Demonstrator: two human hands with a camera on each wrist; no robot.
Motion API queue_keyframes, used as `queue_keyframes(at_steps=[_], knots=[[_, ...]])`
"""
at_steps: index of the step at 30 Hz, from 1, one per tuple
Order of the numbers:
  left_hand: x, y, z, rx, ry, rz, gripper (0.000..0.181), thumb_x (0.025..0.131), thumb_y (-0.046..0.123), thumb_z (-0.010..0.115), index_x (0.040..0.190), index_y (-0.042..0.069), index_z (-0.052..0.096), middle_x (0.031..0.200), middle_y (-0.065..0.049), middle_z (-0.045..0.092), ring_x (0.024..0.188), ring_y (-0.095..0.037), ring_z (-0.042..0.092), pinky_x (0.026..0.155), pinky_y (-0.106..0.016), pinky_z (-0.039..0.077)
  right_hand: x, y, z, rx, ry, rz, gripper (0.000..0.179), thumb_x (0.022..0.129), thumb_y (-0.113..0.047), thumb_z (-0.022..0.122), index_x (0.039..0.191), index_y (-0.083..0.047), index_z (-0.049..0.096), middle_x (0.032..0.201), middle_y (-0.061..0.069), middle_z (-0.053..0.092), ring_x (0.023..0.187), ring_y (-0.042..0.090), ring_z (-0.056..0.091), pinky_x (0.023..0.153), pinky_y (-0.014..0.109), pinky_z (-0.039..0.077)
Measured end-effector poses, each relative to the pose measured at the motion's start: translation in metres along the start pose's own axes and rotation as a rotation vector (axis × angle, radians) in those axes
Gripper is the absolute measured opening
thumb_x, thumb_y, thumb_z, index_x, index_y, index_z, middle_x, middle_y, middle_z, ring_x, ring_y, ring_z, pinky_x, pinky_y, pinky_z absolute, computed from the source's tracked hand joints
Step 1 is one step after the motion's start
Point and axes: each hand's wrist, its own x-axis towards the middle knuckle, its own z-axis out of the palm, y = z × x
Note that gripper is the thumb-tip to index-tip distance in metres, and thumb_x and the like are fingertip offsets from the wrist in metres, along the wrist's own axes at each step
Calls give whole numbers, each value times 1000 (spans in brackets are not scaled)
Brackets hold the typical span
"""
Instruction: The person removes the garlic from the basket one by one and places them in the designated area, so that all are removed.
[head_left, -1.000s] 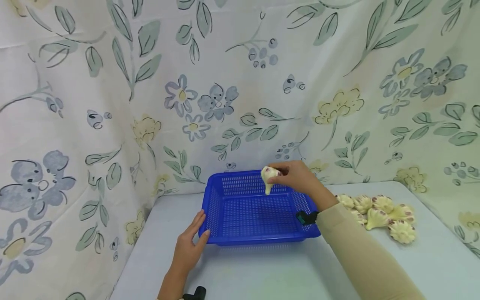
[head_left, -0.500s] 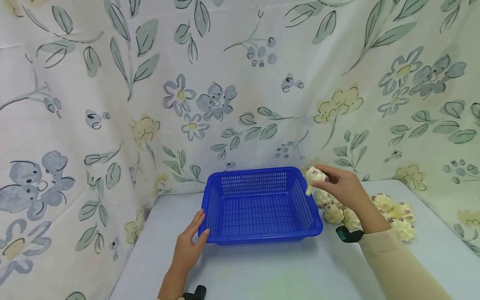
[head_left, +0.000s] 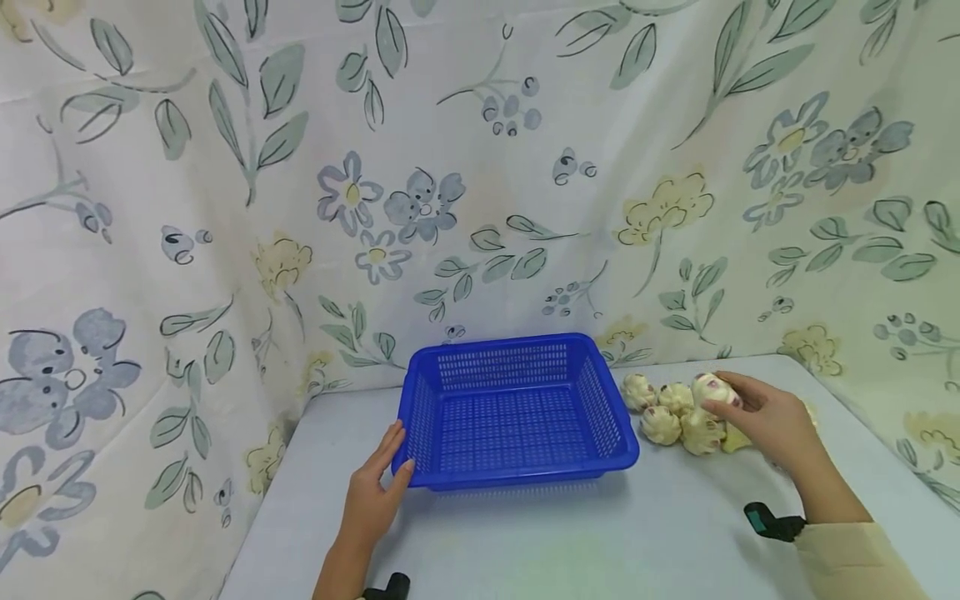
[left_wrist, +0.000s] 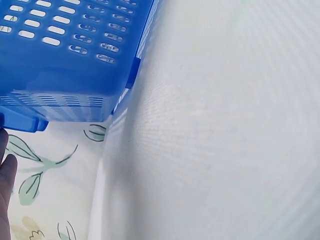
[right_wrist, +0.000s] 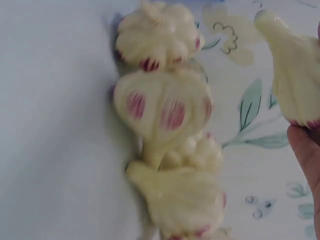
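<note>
A blue plastic basket [head_left: 517, 482] with slotted walls stands on the table. My left hand [head_left: 372, 496] rests against its left rim near the front corner, fingers fairly straight; in the left wrist view only fingertips [left_wrist: 7, 172] show beside the rim. To the right of the basket, my right hand [head_left: 776, 421] pinches a garlic bulb [head_left: 712, 390] between thumb and fingers, above a cluster of other garlic bulbs [head_left: 662, 425]. The right wrist view shows the held bulb with its stem pointing up and left, apart from the bulbs [right_wrist: 165, 107] on the table. The right hand partly hides the cluster.
The white table [head_left: 525, 546] reaches in front of the basket and around the bulbs. A floral cloth [head_left: 480, 167] hangs close behind the basket and along both sides.
My right hand has moved right with the garlic bulb, from above the basket, past its right rim, to over the garlic cluster. The left hand stays at the basket's left rim.
</note>
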Motion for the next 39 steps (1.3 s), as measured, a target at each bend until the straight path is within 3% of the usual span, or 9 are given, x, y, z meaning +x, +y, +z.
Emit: queue_keyframes(at_steps=[8,15,23,32,39], knots=[[-2,-3,1,1,-9,-2,47,96,16,63,140,3,53,151,-11,47,142,-11,39,107,-7,28,-26,31,-9,-99,-7,51,84,86,-59,66,140,3,49,135,37,50,115,56,50,75,61,49],[-1,-3,1,2,6,-26,47,96,16,64,140,5,54,151,-7,47,141,-17,42,107,-7,28,-38,47,-5,-163,-105,101,90,84,-64,65,135,8,50,130,40,51,116,60,48,79,64,49],[-1,-2,2,-10,7,-39,47,95,15,64,140,4,54,151,-6,47,140,-21,43,107,-7,28,-37,50,9,-219,-168,76,91,81,-61,70,132,12,51,124,40,55,114,61,49,84,65,47],[-1,-1,1,13,8,-41,47,95,17,65,140,5,55,151,-5,48,139,-23,44,107,-6,27,-37,52,14,-231,-162,70,93,81,-61,70,131,14,50,124,41,54,112,61,49,83,66,47],[-1,-1,0,20,-4,-35,47,96,17,63,140,4,54,151,-8,47,141,-22,42,107,-6,26,-37,54,16,-272,-109,78,93,81,-62,69,129,16,51,122,41,55,109,62,50,81,66,47]])
